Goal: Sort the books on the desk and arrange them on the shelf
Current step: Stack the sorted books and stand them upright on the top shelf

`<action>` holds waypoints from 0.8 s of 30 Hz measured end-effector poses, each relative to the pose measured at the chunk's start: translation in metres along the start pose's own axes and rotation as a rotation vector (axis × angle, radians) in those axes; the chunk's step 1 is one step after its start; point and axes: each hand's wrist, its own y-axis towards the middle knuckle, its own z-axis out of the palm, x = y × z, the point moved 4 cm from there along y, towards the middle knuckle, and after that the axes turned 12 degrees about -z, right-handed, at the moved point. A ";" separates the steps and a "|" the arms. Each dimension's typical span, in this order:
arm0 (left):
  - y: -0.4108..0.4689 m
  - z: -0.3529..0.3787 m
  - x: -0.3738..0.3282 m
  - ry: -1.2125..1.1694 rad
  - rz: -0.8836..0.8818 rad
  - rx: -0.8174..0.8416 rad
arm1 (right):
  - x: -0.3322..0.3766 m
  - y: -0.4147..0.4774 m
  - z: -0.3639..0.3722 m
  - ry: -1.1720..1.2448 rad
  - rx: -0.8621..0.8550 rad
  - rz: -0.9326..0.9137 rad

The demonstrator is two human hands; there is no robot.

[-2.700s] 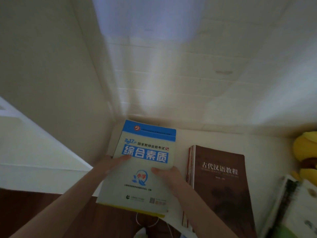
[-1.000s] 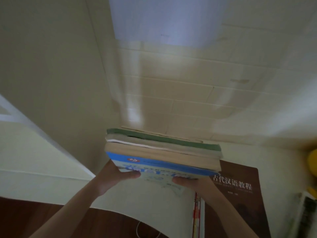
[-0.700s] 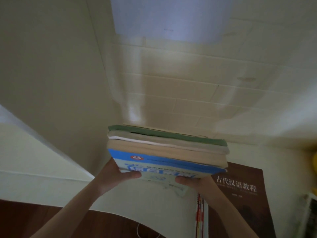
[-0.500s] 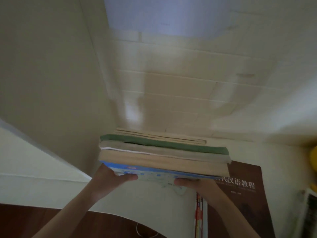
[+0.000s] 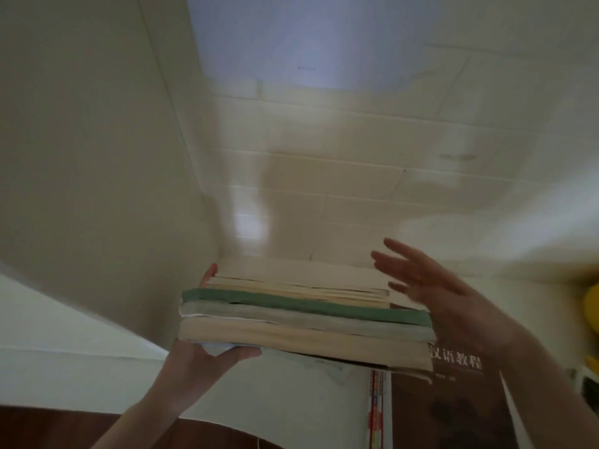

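Grip, left hand point(image 5: 201, 361): we are clamping the left end of the stack of books point(image 5: 304, 322), thumb point(image 5: 240, 353) curling under the bottom cover, fingertips point(image 5: 210, 273) showing past the far edge.
Stack of books: we are holding it flat, edges stepped unevenly, in the wall corner above the desk point(image 5: 291, 403); we cannot tell whether its right end is resting on anything.
Grip, right hand point(image 5: 453, 296): fingers spread, holding nothing, hovering just beside the stack's right end.
Brown book point(image 5: 460, 406): lying flat on the desk, partly under that right end.
Yellow object point(image 5: 590, 306): sitting at the right edge, unidentified.
Handling note: one hand is likely bearing a heavy, uneven pile, so we are judging it best to bring the right palm under the right end and square the edges before lifting toward the shelf.
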 end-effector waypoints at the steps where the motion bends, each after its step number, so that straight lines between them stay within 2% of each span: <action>1: 0.002 -0.001 0.004 0.025 -0.006 -0.006 | 0.018 0.012 0.001 -0.050 0.001 0.011; 6: 0.001 0.001 -0.006 0.076 0.019 0.005 | 0.058 0.067 0.058 -0.422 0.561 0.111; 7: 0.002 0.001 -0.009 0.087 0.044 -0.011 | 0.058 0.073 0.065 -0.449 0.625 0.142; 10: 0.003 0.003 -0.016 0.100 0.066 -0.017 | 0.057 0.080 0.059 -0.485 0.641 0.143; 15: 0.003 0.006 -0.021 0.030 0.122 -0.019 | 0.047 0.081 0.045 -0.369 0.483 0.099; 21: -0.001 0.011 -0.027 0.054 0.216 -0.083 | 0.034 0.091 0.042 -0.495 0.575 0.148; 24: -0.001 0.009 -0.024 0.035 0.179 -0.066 | 0.037 0.098 0.048 -0.571 0.644 0.141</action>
